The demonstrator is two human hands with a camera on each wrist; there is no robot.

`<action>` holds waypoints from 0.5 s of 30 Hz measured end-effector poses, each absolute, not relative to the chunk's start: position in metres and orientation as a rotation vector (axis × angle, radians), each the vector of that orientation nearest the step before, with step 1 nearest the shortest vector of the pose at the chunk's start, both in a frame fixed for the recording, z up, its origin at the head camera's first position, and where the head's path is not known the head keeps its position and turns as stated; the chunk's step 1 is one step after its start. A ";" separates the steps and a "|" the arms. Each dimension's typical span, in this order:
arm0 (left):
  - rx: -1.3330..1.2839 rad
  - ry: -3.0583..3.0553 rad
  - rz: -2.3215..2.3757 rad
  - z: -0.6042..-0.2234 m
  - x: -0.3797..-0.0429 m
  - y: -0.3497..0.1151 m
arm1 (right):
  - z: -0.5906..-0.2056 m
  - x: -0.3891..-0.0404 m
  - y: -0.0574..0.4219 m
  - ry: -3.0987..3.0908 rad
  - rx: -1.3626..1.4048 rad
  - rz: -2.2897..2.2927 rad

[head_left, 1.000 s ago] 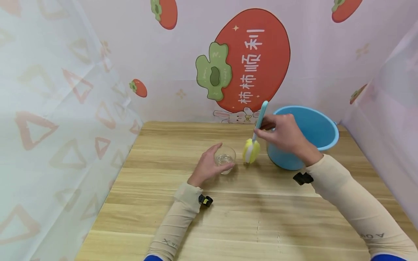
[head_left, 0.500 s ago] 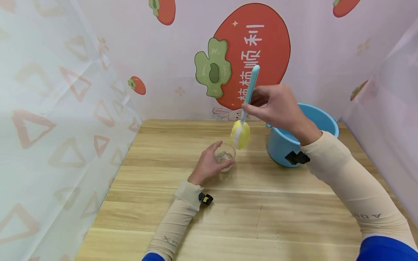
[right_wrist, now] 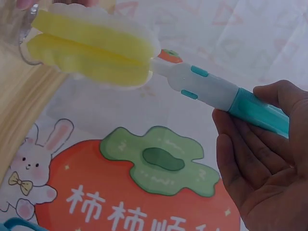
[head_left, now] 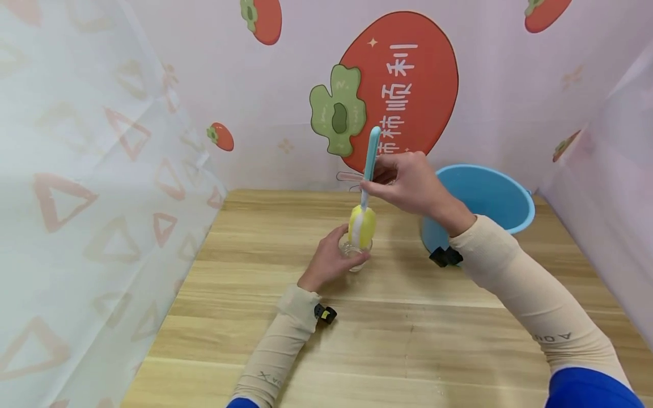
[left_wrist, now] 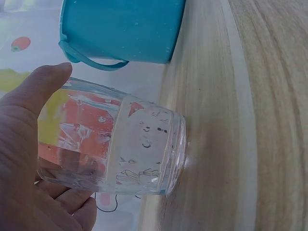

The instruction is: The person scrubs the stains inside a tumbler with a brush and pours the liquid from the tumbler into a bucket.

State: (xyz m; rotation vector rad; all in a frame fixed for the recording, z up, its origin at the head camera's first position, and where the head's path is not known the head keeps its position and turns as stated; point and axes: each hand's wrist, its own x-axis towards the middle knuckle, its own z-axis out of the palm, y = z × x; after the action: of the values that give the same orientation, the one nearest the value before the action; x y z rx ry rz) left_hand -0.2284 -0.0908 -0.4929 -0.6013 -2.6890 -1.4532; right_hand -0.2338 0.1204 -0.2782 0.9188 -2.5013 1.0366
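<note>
A clear glass cup [left_wrist: 139,149] stands upright on the wooden table, with water visible inside. My left hand [head_left: 331,256] holds it, thumb and fingers wrapped round its upper part. Between thumb and fingers, my right hand [head_left: 408,184] pinches the teal handle of a sponge cup brush [right_wrist: 96,48]. The brush hangs nearly upright, its yellow and white sponge head [head_left: 362,226] down at the cup's mouth. In the right wrist view the sponge tip reaches into the rim; how deep is hard to tell.
A blue bucket [head_left: 484,198] stands behind my right forearm, its handle hanging at the side in the left wrist view. Printed sheets [head_left: 285,102] hang at the back and both sides of the wooden table [head_left: 245,249]. Small water drops lie on the tabletop.
The right hand has carried the brush leftward from beside the bucket, first raised, then lowered to the cup's mouth. The left hand keeps its hold on the cup in the same place.
</note>
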 end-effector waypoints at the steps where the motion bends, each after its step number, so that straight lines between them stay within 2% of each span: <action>1: -0.599 -2.689 -1.449 -0.493 -0.228 -0.090 | -0.281 -0.234 0.120 -2.511 0.919 1.036; 15: -0.584 -2.666 -1.474 -0.495 -0.231 -0.090 | -0.319 -0.239 0.113 -2.555 0.945 0.996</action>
State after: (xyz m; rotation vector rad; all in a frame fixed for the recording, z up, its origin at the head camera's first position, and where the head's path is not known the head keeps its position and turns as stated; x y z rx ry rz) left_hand -0.2311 -0.0898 -0.4953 -0.5844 -2.6658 -1.4737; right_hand -0.2393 0.1129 -0.3189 0.9450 -2.5549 0.9955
